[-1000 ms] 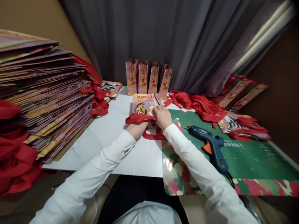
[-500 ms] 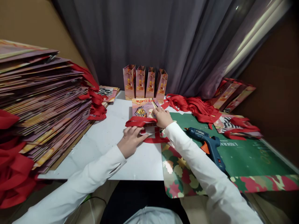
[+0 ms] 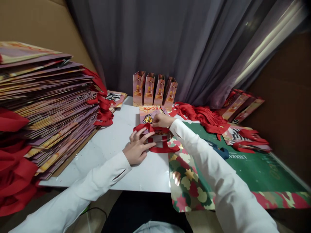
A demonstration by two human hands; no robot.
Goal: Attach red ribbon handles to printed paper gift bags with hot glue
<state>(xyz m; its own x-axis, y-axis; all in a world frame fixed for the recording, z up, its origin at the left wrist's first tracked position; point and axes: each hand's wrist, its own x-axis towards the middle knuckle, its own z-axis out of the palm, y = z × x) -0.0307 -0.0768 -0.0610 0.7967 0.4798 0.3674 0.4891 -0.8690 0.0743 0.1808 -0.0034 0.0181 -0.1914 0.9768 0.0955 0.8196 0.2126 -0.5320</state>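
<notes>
A paper bag [image 3: 143, 112] with a butterfly print lies flat on the white table, its lettering upside down to me. A red ribbon handle [image 3: 139, 127] crosses its near end, and a second red ribbon handle [image 3: 160, 149] loops toward me. My left hand [image 3: 137, 148] rests on the near end of the bag, fingers spread, fingertips touching the upper ribbon. My right hand [image 3: 163, 120] is closed in a pinch over the bag, at the raised part of that ribbon. Its fingertips are partly hidden.
Several bags [image 3: 138, 90] stand upright behind. A tall stack of flat bags [image 3: 60, 106] rises at left. Loose red ribbons [image 3: 206, 113] lie at right, near a finished-looking bag with ribbon [image 3: 235, 137]. The glue gun [image 3: 222, 152] on the green mat [image 3: 257, 174] is partly behind my right sleeve.
My right hand has gone from lying flat on the bag to a pinch at the upper ribbon, which now bulges up. My left fingers have spread. The view has shifted slightly.
</notes>
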